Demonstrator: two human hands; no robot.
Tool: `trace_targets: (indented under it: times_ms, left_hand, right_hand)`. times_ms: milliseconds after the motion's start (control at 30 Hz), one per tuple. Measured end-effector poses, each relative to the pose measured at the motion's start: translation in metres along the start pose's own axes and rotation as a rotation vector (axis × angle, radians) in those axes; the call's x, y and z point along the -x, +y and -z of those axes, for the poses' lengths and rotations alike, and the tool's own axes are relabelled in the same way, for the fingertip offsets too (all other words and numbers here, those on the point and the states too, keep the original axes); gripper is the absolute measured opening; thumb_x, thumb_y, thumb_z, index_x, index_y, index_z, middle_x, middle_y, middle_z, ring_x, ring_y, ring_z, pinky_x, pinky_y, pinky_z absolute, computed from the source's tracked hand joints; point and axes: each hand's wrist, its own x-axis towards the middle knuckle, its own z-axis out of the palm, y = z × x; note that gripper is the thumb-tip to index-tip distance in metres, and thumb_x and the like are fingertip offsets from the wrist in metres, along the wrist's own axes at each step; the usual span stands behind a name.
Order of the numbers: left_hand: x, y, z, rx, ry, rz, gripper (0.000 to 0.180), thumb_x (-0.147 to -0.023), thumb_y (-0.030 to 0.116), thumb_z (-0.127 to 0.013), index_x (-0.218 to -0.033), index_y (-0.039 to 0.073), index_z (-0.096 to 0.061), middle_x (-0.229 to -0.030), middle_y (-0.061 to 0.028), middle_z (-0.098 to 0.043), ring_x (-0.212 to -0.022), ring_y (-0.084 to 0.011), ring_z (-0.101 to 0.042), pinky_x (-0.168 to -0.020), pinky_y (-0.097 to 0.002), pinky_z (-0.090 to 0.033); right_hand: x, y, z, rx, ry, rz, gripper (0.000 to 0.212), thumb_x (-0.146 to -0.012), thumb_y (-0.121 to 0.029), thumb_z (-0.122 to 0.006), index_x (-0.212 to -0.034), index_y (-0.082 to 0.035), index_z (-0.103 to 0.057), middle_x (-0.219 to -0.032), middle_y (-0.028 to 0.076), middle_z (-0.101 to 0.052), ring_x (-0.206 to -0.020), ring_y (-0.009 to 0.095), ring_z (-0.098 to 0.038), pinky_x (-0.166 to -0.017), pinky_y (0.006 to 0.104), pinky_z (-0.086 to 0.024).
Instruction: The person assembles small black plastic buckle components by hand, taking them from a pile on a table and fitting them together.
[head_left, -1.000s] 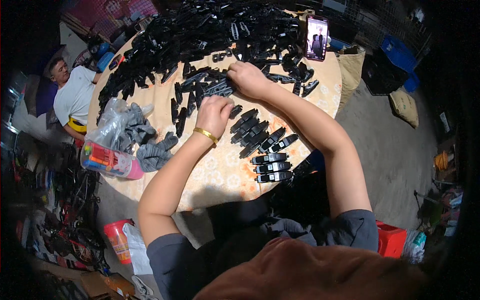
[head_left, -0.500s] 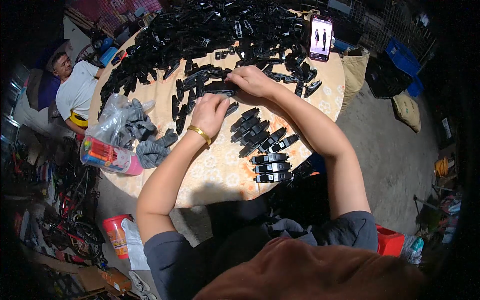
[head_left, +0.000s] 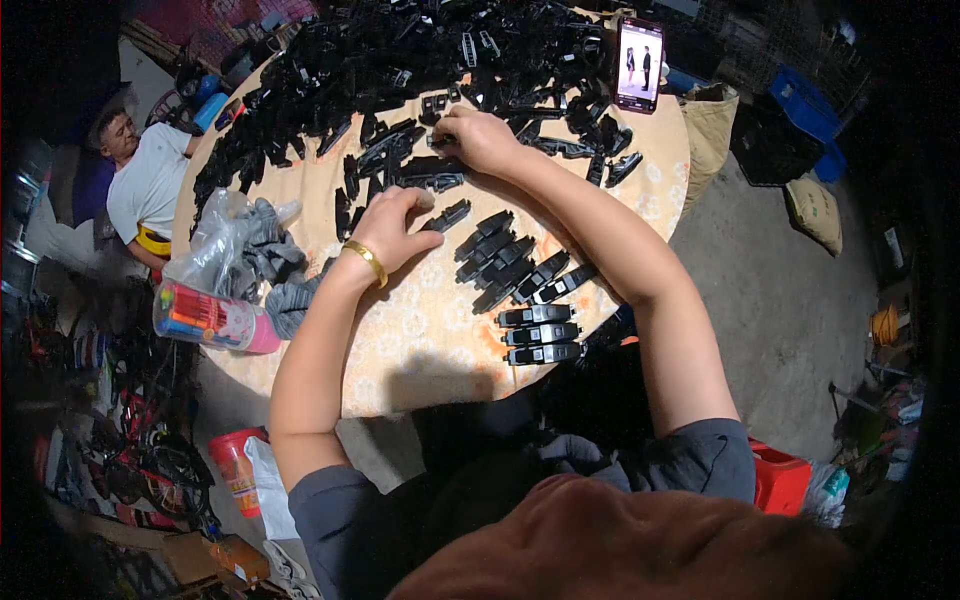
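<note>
My left hand (head_left: 392, 230), with a gold bracelet at the wrist, is open over the tablecloth. Its thumb is spread from the fingers beside a loose black plastic part (head_left: 447, 215). Farther in, my right hand (head_left: 480, 140) has its fingers curled down and closed on a small black plastic part (head_left: 440, 141), mostly hidden by the fingertips. Just below it lie longer black parts (head_left: 430, 172). Nearer me, several black clip-shaped pieces lie in slanted rows (head_left: 497, 258), with a short stack of three (head_left: 540, 335) by the table edge.
A big heap of black parts (head_left: 370, 70) covers the table's far side. A phone (head_left: 640, 65) stands at the far right. On the left are a clear plastic bag (head_left: 215, 245), grey gloves (head_left: 270, 240) and a jar of coloured pens (head_left: 215, 315). Another person (head_left: 150, 180) sits beyond.
My right hand has moved left and slightly farther away, now closed on a small part. My left hand has drawn back to the left and its fingers have spread, uncovering a loose black part.
</note>
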Motion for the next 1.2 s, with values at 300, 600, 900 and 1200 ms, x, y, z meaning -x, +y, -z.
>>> trace_targets:
  times_ms: [300,600,900,1200]
  left_hand:
    - [0.000,0.000,-0.012,-0.098,0.054,-0.062,0.025,-0.071,0.011,-0.070,-0.094,0.003,-0.065,-0.088,-0.0127,-0.059,-0.089,-0.0280,-0.055,-0.080,-0.0350,-0.045]
    - [-0.002,0.008,-0.024,0.000,0.097,-0.100,0.019,-0.071,0.011,-0.067,-0.089,0.006,-0.065,-0.088,-0.0136,-0.057,-0.091,-0.0328,-0.053,-0.082,-0.0389,-0.043]
    - [-0.002,0.007,-0.025,-0.021,0.129,-0.122,0.022,-0.073,0.016,-0.067,-0.092,0.006,-0.065,-0.089,-0.0145,-0.057,-0.089,-0.0329,-0.052,-0.081,-0.0389,-0.043]
    - [-0.001,0.006,-0.030,-0.057,0.173,-0.054,0.025,-0.073,0.020,-0.070,-0.092,0.005,-0.064,-0.087,-0.0144,-0.057,-0.088,-0.0333,-0.053,-0.079,-0.0394,-0.044]
  right_hand:
    - [0.001,0.003,0.006,0.058,-0.074,0.017,0.023,-0.078,-0.007,-0.053,-0.098,-0.010,-0.063,-0.097,0.012,-0.063,-0.089,0.032,-0.061,-0.073,0.0407,-0.049]
    - [-0.008,0.010,0.001,0.265,-0.142,0.272,0.048,-0.077,-0.002,-0.051,-0.121,-0.020,-0.057,-0.116,-0.001,-0.058,-0.111,0.021,-0.049,-0.088,0.0446,-0.039]
    - [0.005,0.002,0.019,0.221,-0.057,0.271,0.030,-0.077,-0.008,-0.060,-0.107,-0.010,-0.062,-0.088,0.009,-0.064,-0.085,0.027,-0.059,-0.077,0.0389,-0.042]
    - [0.064,-0.027,0.064,-0.507,-0.273,-0.069,0.034,-0.079,-0.015,-0.067,-0.110,-0.003,-0.061,-0.088,0.015,-0.066,-0.078,0.020,-0.063,-0.069,0.0315,-0.048]
